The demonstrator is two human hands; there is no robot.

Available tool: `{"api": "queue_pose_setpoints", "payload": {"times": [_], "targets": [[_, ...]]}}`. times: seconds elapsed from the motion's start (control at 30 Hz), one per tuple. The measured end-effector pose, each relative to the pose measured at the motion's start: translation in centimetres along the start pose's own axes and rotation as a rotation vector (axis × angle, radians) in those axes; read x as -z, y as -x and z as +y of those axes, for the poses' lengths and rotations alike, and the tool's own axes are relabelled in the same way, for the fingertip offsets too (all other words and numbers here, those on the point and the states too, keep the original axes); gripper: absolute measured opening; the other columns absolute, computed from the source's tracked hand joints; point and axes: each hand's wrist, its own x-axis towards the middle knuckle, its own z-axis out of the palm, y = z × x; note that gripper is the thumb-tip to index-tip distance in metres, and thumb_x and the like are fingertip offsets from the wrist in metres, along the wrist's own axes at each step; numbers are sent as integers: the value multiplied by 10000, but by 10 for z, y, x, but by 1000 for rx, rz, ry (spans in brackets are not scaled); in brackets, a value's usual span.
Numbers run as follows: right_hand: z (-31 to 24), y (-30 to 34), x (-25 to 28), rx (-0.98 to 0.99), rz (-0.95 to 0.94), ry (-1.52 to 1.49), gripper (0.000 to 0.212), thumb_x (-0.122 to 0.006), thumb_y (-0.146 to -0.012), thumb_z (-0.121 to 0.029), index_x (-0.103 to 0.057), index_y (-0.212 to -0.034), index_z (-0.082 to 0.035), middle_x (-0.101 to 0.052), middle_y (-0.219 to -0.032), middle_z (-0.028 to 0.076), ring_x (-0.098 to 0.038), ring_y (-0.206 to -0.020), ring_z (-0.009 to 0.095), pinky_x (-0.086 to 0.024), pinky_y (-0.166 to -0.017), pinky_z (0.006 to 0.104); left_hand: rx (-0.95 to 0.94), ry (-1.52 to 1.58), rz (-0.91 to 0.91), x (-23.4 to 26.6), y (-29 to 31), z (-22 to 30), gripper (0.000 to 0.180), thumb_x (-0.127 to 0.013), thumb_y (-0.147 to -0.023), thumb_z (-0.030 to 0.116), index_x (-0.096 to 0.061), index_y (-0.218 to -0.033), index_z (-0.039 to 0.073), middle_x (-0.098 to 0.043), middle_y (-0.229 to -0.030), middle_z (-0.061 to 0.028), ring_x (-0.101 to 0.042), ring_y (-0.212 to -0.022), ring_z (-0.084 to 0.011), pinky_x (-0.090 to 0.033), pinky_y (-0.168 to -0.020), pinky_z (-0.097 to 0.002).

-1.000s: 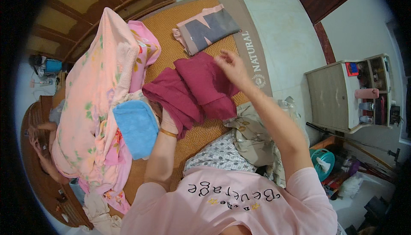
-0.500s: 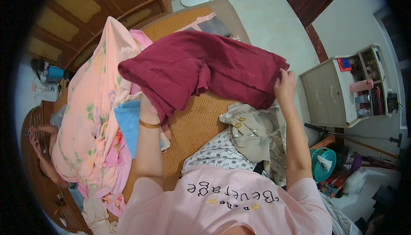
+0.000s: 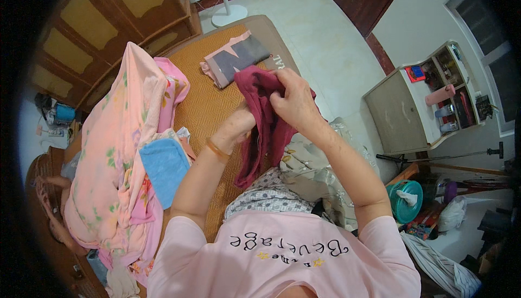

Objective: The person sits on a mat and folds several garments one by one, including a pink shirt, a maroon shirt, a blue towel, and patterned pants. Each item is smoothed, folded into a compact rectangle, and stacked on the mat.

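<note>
A dark maroon garment [image 3: 263, 135] hangs bunched and folded between my hands above the bed. Its exact kind cannot be told in this shape. My right hand [image 3: 297, 100] pinches its upper edge, thumb and fingers pressed into the cloth. On the other side, my left hand [image 3: 239, 123] holds the garment too, its fingertips hidden behind the folds. Under the cloth's lower end lies a white patterned fabric [image 3: 266, 195]. Close by my right forearm is a crumpled grey-green floral garment [image 3: 309, 162].
Beyond my hands, a folded grey and pink garment [image 3: 236, 56] lies on the woven bed mat [image 3: 203, 100]. A peach floral blanket [image 3: 108, 157] and a blue cloth [image 3: 164, 167] lie left. Another person's arm [image 3: 54, 211] shows far left. A white cabinet [image 3: 399, 113] stands right.
The maroon garment, spread wide before, is now gathered into a narrow hanging bundle. My hands have come together, the right moving left and the left moving right. The folded grey-pink garment is now uncovered.
</note>
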Motion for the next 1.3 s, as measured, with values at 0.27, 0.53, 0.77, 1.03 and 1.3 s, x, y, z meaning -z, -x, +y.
{"api": "queue_pose_setpoints", "payload": {"times": [0.27, 0.53, 0.77, 1.03, 1.3], "targets": [[16, -7, 23, -135, -9, 65, 150, -584, -721, -131, -587, -738, 17, -600, -674, 206, -607, -669, 364, -474, -607, 416, -140, 193, 74, -12, 3, -2, 349, -438, -957, 92, -456, -1284, -30, -547, -1212, -105, -549, -1073, -170, -445, -938, -307], [-44, -43, 56, 108, -50, 490, 269, -655, -777, -302, -631, -751, -35, -600, -639, 177, -605, -650, 370, -479, -586, 446, -796, -506, 518, -37, -3, 0, 644, -642, -782, 3, -336, -1348, -23, -526, -1217, -188, -544, -1100, -258, -428, -938, -344], [-69, -91, 141, 61, 150, 495, 357, -561, -865, -415, -682, -826, -82, -642, -746, 172, -634, -749, 364, -501, -663, 453, -476, -876, 320, 21, -48, -12, 351, -658, -696, 80, -642, -1046, 110, -652, -894, -177, -615, -863, -365, -476, -730, -450], [-36, -105, 235, 98, 367, 711, 438, -517, -907, -434, -671, -835, -29, -622, -760, 224, -608, -731, 400, -458, -632, 457, -410, -1024, 632, 74, -88, 102, 214, -587, -770, 79, -678, -962, 52, -660, -877, -217, -659, -840, -329, -488, -708, -402], [17, -99, 277, -21, 228, 884, 479, -463, -939, -418, -649, -825, 9, -629, -812, 239, -607, -782, 418, -456, -681, 479, -162, -993, 393, 70, -164, 180, 278, -427, -868, 121, -641, -1006, 9, -670, -838, -186, -671, -738, -267, -480, -565, -403]]}}
